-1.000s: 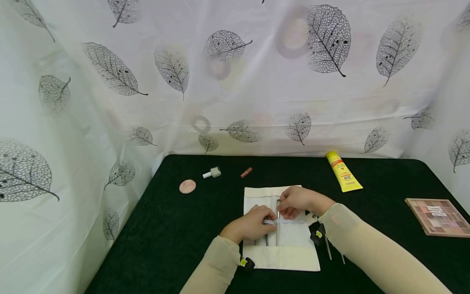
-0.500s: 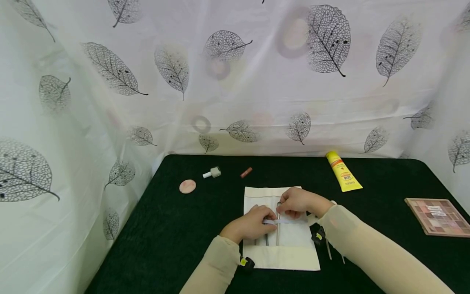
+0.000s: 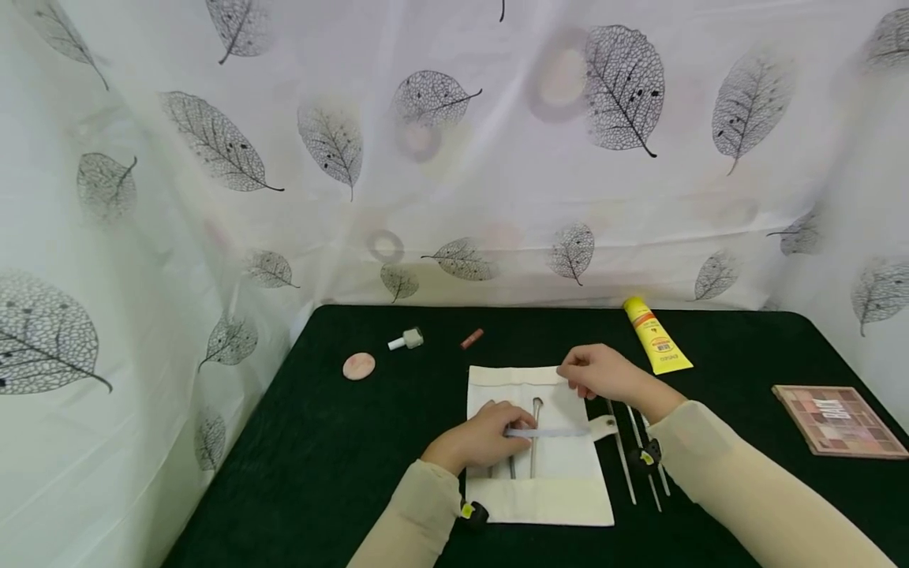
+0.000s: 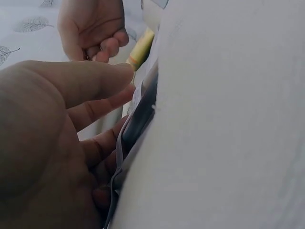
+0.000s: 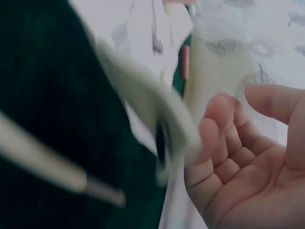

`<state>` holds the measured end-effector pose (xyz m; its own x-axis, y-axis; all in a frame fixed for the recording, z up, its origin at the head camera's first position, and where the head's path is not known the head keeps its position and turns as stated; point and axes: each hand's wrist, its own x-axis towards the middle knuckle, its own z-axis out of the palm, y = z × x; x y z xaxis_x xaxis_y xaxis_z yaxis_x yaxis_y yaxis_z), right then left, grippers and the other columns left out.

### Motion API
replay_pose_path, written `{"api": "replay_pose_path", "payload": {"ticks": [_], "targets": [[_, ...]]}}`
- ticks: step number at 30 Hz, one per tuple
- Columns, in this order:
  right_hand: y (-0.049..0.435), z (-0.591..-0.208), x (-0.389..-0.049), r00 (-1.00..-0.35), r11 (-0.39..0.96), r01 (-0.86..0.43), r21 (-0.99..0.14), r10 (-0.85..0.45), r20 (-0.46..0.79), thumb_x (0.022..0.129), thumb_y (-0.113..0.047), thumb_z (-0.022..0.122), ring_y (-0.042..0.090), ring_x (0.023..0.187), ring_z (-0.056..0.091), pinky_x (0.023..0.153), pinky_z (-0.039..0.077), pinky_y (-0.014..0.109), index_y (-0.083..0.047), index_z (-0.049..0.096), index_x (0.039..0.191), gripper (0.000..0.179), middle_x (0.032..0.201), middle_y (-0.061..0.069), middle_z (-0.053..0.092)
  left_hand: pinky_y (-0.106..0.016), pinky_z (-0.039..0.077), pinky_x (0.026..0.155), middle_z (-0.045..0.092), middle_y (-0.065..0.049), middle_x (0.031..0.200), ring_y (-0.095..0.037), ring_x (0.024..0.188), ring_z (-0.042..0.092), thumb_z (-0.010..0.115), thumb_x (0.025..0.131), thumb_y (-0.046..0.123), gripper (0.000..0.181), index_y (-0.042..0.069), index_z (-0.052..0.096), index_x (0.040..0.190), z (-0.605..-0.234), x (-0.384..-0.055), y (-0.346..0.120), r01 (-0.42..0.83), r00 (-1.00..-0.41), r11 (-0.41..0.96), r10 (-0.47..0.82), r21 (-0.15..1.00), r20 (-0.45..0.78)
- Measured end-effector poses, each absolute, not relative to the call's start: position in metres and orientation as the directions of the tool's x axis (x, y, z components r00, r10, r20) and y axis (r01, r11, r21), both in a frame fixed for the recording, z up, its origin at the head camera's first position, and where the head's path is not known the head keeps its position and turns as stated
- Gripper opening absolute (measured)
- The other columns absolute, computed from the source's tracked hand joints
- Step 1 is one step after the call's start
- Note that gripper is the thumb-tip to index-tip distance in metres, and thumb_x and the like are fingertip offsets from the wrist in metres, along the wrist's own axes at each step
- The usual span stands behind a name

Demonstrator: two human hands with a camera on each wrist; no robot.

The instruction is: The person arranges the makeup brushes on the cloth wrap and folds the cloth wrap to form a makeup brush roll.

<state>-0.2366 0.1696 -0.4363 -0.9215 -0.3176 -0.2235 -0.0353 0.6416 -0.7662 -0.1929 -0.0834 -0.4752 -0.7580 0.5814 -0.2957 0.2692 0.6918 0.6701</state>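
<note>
A white fabric brush roll lies unfolded on the dark green table, with a pale elastic band across its middle. My left hand pinches this band at its left part; in the left wrist view its fingers are at the raised band. A slim makeup brush stands under the band, its small head towards the far edge. Left of it, another thin stick shows partly below my left hand. My right hand hovers over the roll's far right corner, fingers loosely curled, holding nothing.
Several thin brushes lie right of the roll, by its snap tab. Further back are a yellow tube, a red-brown stick, a small bottle and a pink disc. An eyeshadow palette lies far right.
My right hand has let go of the slim brush and moved right, away from it. The brush stays under the band. My left hand keeps its place at the band. The head view has shifted slightly.
</note>
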Motion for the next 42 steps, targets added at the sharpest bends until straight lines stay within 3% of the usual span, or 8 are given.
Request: {"api": "replay_pose_path", "payload": {"ticks": [4,9,15,25,33,42], "targets": [[0.193,-0.434,-0.235,-0.943,0.624,-0.002,-0.781,-0.261,-0.206,0.102,-0.028,0.057,0.022,0.073,0.061,0.068,0.054,0.035,0.0,0.066,0.105,0.029,0.085,0.012,0.064,-0.029,0.043,0.079,0.055,0.011,0.108,-0.01,0.096,0.044,0.065,0.098,0.036,0.034,0.034,0.065,0.132,-0.473,-0.19,-0.082,0.28,-0.762,0.724,0.567,0.63,-0.313],[0.224,-0.438,-0.23,-0.946,0.625,0.135,-0.769,-0.15,-0.288,0.103,-0.031,0.056,0.021,0.073,0.061,0.068,0.053,0.036,0.002,0.062,0.108,0.034,0.087,0.009,0.063,-0.032,0.042,0.081,0.054,0.01,0.112,-0.011,0.096,0.043,0.066,0.097,0.039,0.035,0.039,0.063,0.132,-0.468,-0.184,-0.077,0.301,-0.792,0.79,0.519,0.534,-0.321],[0.258,-0.445,-0.221,-0.922,0.613,0.285,-0.737,-0.033,-0.385,0.103,-0.036,0.054,0.021,0.075,0.061,0.068,0.053,0.035,0.004,0.06,0.112,0.041,0.09,0.009,0.063,-0.035,0.038,0.092,0.057,0.011,0.12,-0.012,0.105,0.045,0.061,0.1,0.041,0.035,0.034,0.064,0.134,-0.462,-0.178,-0.069,0.402,-0.808,0.81,0.533,0.428,-0.25],[0.275,-0.455,-0.213,-0.881,0.503,0.406,-0.763,-0.005,-0.472,0.102,-0.039,0.056,0.021,0.077,0.064,0.071,0.057,0.035,0.009,0.052,0.127,0.053,0.094,0.011,0.065,-0.044,0.039,0.104,0.063,0.01,0.127,-0.013,0.117,0.048,0.06,0.101,0.036,0.031,0.025,0.069,0.129,-0.452,-0.178,-0.056,0.483,-0.773,0.761,0.603,0.434,-0.197],[0.279,-0.464,-0.208,-0.876,0.495,0.423,-0.759,0.01,-0.482,0.101,-0.038,0.059,0.022,0.078,0.066,0.071,0.058,0.036,0.009,0.054,0.125,0.054,0.096,0.014,0.065,-0.027,0.043,0.082,0.06,0.011,0.119,-0.009,0.1,0.046,0.063,0.099,0.038,0.032,0.024,0.07,0.127,-0.46,-0.18,-0.048,0.423,-0.77,0.785,0.575,0.452,-0.277],[0.269,-0.465,-0.206,-0.89,0.586,0.368,-0.722,-0.004,-0.457,0.097,-0.033,0.065,0.022,0.074,0.063,0.067,0.057,0.035,0.003,0.064,0.109,0.037,0.091,0.014,0.061,-0.026,0.043,0.079,0.057,0.007,0.122,-0.009,0.095,0.045,0.061,0.1,0.037,0.035,0.024,0.067,0.132,-0.465,-0.182,-0.045,0.417,-0.768,0.776,0.579,0.474,-0.273]]}}
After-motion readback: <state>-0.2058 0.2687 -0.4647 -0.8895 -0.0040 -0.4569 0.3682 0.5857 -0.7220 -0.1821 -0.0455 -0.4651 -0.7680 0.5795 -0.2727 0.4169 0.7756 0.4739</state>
